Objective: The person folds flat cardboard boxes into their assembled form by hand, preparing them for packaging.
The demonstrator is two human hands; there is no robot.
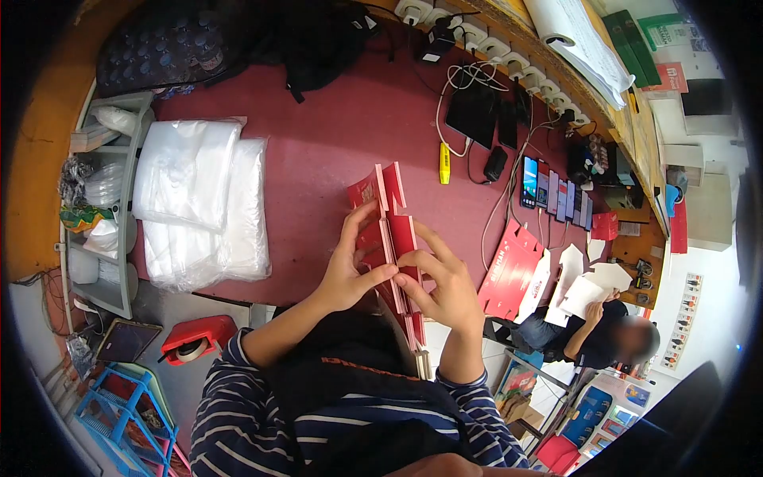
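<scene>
- The left hand [343, 266] curls its fingers around the left side of folded red cardboard pieces with pale edges [404, 230].
- The right hand [447, 288] grips their right side, thumb near the left thumb.
- The pieces stand at the near middle of the dark red tabletop [334, 119].
- Clear plastic bags [191, 171] lie left; a yellow highlighter [444, 164] lies far right of the pieces.

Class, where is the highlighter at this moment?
In the head view, the highlighter lies on the table, above and right of the picture's middle, just below and left of the black tablet.
</scene>
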